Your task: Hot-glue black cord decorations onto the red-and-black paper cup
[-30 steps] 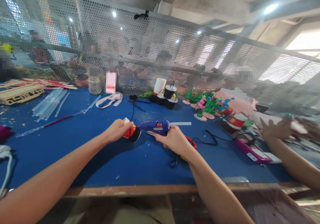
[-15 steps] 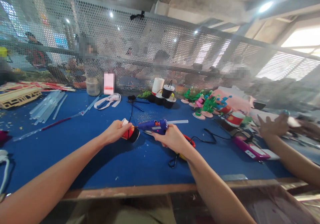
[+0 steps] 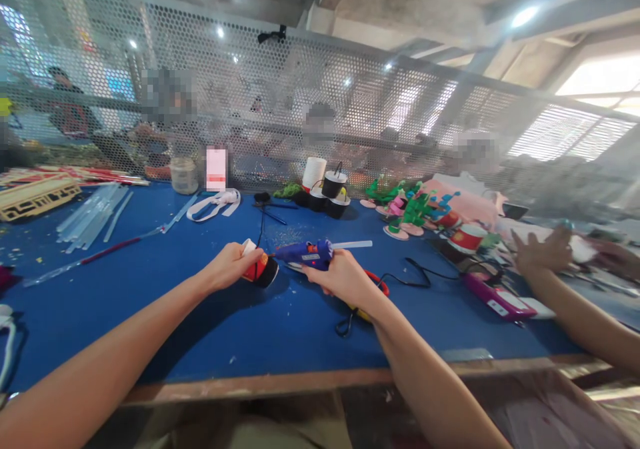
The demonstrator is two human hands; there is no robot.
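My left hand (image 3: 231, 265) is closed round a small red and black cup-shaped piece (image 3: 260, 270) lying on its side on the blue table (image 3: 200, 315). My right hand (image 3: 345, 277) grips a blue hot glue gun (image 3: 306, 253), nozzle pointing left at the piece's black rim. A clear glue stick (image 3: 353, 244) pokes out of the gun's back. A black cord (image 3: 400, 279) runs off to the right from the gun.
Several clear glue sticks (image 3: 93, 210) lie far left beside a wooden frame (image 3: 35, 197). Black cups (image 3: 333, 195), a white roll (image 3: 315, 172) and green and pink craft pieces (image 3: 415, 212) stand by the mesh screen (image 3: 300, 102). A co-worker's hand (image 3: 543, 252) and a pink phone (image 3: 493, 295) are at right.
Both hands hold their grips in the same place. The view has drifted slightly, and the co-worker's hand at right has shifted a little.
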